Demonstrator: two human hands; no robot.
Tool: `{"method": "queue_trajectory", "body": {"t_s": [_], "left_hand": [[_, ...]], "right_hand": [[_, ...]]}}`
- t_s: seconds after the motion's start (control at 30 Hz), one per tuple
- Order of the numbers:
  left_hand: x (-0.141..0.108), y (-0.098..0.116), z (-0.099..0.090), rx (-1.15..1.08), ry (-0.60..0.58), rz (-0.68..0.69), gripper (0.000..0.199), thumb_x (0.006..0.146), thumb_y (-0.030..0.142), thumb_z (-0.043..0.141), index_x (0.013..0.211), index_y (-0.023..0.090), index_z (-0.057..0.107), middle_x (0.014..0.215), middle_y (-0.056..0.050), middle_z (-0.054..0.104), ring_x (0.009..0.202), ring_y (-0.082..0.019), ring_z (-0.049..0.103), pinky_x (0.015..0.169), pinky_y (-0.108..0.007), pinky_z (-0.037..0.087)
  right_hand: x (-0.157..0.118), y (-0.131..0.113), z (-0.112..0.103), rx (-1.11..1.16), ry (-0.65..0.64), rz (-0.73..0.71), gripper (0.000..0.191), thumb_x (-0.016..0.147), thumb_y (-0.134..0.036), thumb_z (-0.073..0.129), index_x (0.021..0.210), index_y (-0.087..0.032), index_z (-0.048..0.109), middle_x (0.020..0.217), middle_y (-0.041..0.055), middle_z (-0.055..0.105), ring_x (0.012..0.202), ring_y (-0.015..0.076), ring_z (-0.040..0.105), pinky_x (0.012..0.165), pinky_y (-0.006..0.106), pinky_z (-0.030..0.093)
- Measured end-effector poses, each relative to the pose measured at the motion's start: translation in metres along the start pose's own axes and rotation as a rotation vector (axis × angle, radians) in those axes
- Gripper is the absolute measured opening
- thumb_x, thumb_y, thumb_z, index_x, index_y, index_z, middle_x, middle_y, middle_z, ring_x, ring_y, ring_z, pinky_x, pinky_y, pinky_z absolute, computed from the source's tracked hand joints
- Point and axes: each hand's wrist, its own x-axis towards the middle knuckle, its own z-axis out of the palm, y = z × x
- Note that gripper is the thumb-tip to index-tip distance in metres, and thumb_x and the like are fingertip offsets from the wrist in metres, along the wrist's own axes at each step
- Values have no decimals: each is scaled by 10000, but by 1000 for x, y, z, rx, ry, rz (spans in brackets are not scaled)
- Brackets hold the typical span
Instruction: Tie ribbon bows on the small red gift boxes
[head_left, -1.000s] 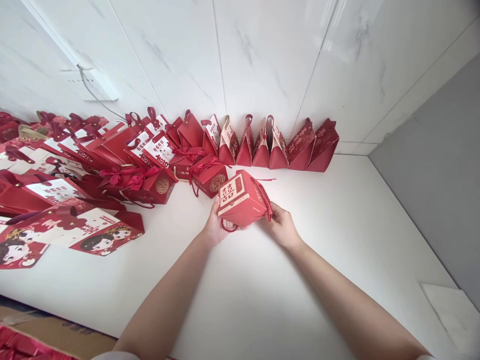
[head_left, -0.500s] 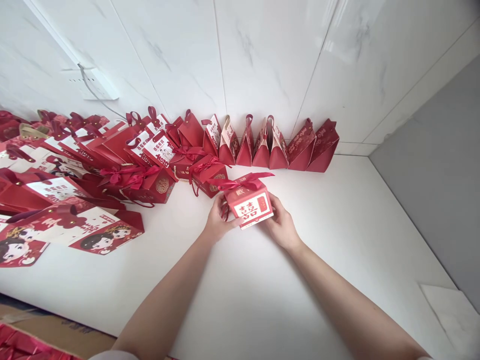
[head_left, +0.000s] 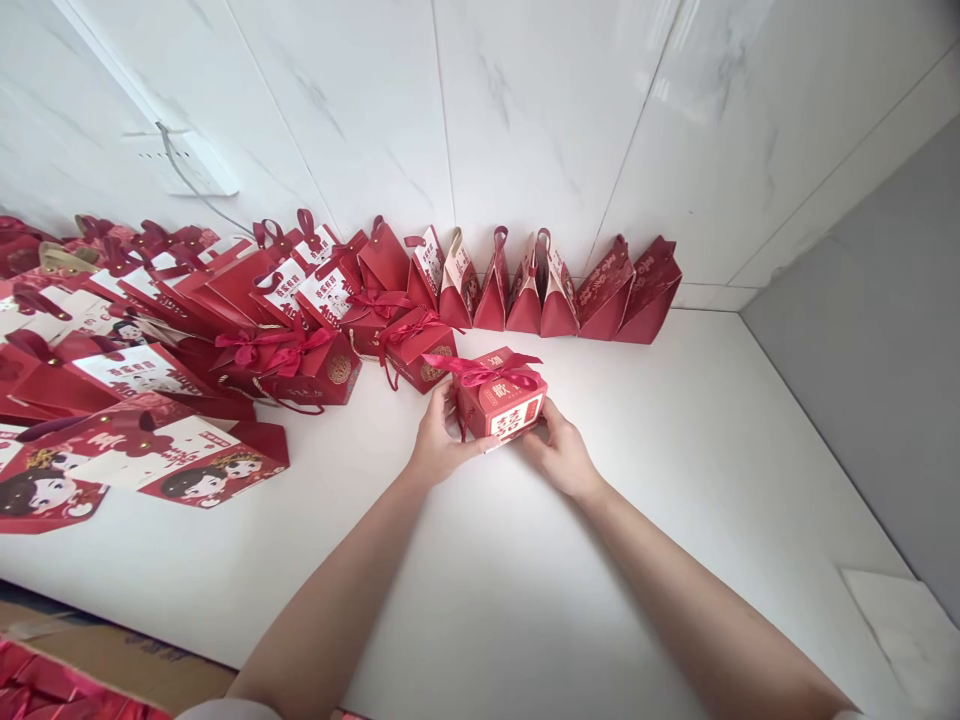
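Observation:
Between my two hands is a small red gift box (head_left: pixel 496 398) with a white label on its front and a red ribbon bow (head_left: pixel 491 372) on top. My left hand (head_left: pixel 441 440) grips its left side, thumb along the lower front edge. My right hand (head_left: pixel 559 450) holds the right side; some of its fingers are hidden beneath or behind the box. Just behind, to the left, stands another red ribboned box (head_left: pixel 420 352) of similar make.
Several red gift boxes with handles line the wall, such as a folded-top box (head_left: pixel 651 292) at the right end. More boxes crowd the left, with a cartoon-printed box (head_left: pixel 214 455) nearest. A cardboard carton (head_left: pixel 161 672) with red items sits below the white tabletop (head_left: pixel 675 440).
The held box has tipped back, so its top and bow show more and its front label less. Both hands still hold it in nearly the same place.

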Motion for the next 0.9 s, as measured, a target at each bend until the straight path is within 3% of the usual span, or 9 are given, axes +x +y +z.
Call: {"method": "queue_trajectory", "body": {"t_s": [0.23, 0.47, 0.53, 0.6, 0.63, 0.7, 0.77, 0.83, 0.9], "left_hand": [[0, 2, 3, -82, 11, -20, 910, 495, 132, 918, 1307, 220, 517, 1388, -148, 537, 1330, -338, 483, 1126, -450, 370], [0, -6, -2, -15, -23, 31, 900, 546, 173, 908, 1339, 240, 487, 1410, -129, 522, 1328, -315, 477, 1118, -425, 364], [1, -8, -6, -52, -15, 57, 836, 538, 256, 922, 1279, 242, 536, 1335, -112, 576, 1271, -316, 519, 1087, -426, 385], [2, -9, -12, -84, 5, 95, 607, 606, 500, 860, 1096, 221, 636, 1245, -103, 622, 1225, -327, 539, 1076, -443, 381], [3, -9, -15, -90, 15, 116, 533, 660, 646, 760, 951, 209, 670, 1220, -103, 632, 1225, -335, 530, 1089, -451, 361], [3, -7, -20, -97, 53, 145, 664, 742, 841, 473, 658, 203, 636, 1140, -106, 662, 1220, -346, 519, 1110, -454, 322], [4, -4, -23, -106, 106, 149, 748, 782, 868, 311, 520, 215, 563, 910, -109, 691, 1118, -340, 568, 1066, -450, 348], [5, -3, -23, -111, 166, 144, 691, 825, 817, 341, 579, 228, 604, 698, -78, 644, 946, -305, 611, 973, -425, 398], [7, -2, -20, -106, 207, 150, 573, 838, 753, 450, 728, 235, 670, 722, -52, 649, 888, -270, 608, 918, -387, 413]], "right_hand": [[0, 2, 0, 17, 0, 5, 478, 765, -152, 509, 1236, -232, 520, 1106, 46, 677, 967, 241, 634, 914, 397, 505], [0, 1, 0, 84, 1, 14, 476, 786, -155, 537, 1255, -236, 535, 1126, 48, 683, 979, 242, 648, 928, 412, 516], [0, 1, 2, 127, 22, 19, 434, 830, -190, 538, 1262, -238, 537, 1190, 57, 666, 1036, 237, 646, 958, 412, 513], [1, 1, 4, 173, 74, 36, 402, 885, -253, 531, 1287, -235, 517, 1312, 80, 605, 1133, 235, 619, 1004, 421, 494], [1, 2, 5, 196, 117, 52, 404, 902, -292, 537, 1300, -234, 500, 1383, 93, 551, 1188, 239, 592, 1032, 434, 477], [1, 4, 5, 240, 211, 90, 444, 906, -365, 566, 1318, -235, 466, 1493, 115, 431, 1290, 257, 516, 1077, 469, 439], [1, 5, 3, 281, 262, 123, 451, 914, -422, 564, 1313, -238, 461, 1500, 130, 412, 1313, 271, 490, 1073, 494, 439], [2, 5, 2, 318, 244, 141, 418, 946, -466, 506, 1296, -238, 480, 1397, 140, 521, 1218, 269, 567, 1007, 493, 493], [3, 3, 1, 343, 218, 146, 415, 960, -492, 476, 1289, -240, 496, 1322, 134, 580, 1147, 259, 610, 971, 479, 518]]}}
